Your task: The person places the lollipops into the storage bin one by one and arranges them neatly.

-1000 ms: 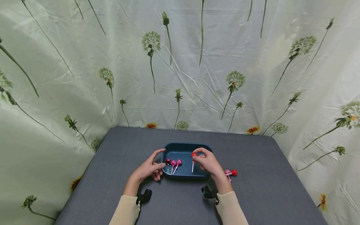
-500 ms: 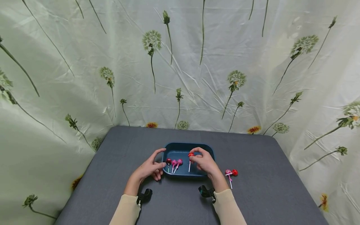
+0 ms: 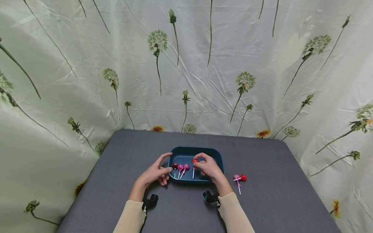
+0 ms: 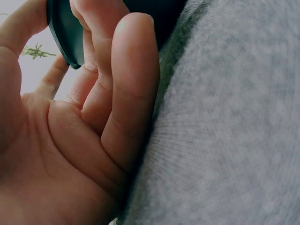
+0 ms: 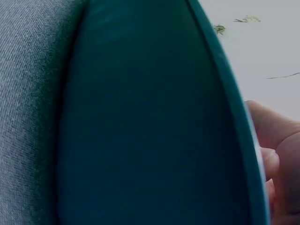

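Note:
In the head view, my right hand [image 3: 208, 166] pinches a red-wrapped lollipop [image 3: 194, 160] by its head inside the blue tray [image 3: 186, 158], its white stick pointing toward me. Left of it in the tray lie a dark red lollipop [image 3: 175, 165] and two pink lollipops [image 3: 183, 167], side by side. My left hand [image 3: 155, 173] holds the tray's left end, thumb and index finger on the rim. In the left wrist view, the other fingers [image 4: 133, 61] bend beside the tray's outer wall. The tray's side wall [image 5: 150, 117] fills much of the right wrist view and hides the lollipop.
To the right of the tray, a pink lollipop [image 3: 237, 177] and a red lollipop [image 3: 243, 177] lie on the grey table [image 3: 268, 200], crossing each other. A pale curtain [image 3: 204, 81] with printed dandelions hangs behind the table.
My right hand has moved left inside the tray with the red lollipop, closer to the row of lollipops. My left hand has stayed at the tray's end.

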Demonstrator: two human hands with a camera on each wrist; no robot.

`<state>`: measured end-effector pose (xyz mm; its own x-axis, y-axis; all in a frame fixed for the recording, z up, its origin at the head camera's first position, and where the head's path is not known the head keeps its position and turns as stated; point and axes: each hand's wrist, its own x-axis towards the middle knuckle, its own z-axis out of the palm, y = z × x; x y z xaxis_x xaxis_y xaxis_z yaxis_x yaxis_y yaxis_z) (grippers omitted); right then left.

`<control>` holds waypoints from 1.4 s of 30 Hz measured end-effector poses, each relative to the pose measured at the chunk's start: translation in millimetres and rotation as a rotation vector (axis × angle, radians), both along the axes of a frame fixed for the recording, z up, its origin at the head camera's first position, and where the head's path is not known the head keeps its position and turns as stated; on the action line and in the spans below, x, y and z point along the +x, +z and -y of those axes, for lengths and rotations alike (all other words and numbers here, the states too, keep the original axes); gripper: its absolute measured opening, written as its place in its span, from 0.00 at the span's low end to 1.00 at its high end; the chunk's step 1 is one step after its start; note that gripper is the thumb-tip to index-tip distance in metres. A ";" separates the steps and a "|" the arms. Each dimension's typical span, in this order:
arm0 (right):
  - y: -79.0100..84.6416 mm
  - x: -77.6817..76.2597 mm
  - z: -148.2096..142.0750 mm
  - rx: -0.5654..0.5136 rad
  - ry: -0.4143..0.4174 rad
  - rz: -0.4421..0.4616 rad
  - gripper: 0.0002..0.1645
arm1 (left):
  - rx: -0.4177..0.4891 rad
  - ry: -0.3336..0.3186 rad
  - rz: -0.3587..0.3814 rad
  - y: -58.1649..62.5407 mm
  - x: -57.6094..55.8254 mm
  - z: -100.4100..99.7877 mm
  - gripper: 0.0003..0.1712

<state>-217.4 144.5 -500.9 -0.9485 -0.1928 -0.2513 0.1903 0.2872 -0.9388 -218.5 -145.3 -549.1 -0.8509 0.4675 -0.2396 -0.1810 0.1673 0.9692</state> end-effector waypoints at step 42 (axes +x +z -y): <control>-11.1 -2.0 13.4 0.152 0.018 0.079 0.13 | -0.016 0.011 0.011 -1.0 -0.6 0.2 0.45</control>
<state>-219.4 131.1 -512.0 -0.9215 -0.1642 -0.3520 0.2547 0.4287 -0.8668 -219.1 -145.5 -550.1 -0.8533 0.4540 -0.2563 -0.1937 0.1803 0.9644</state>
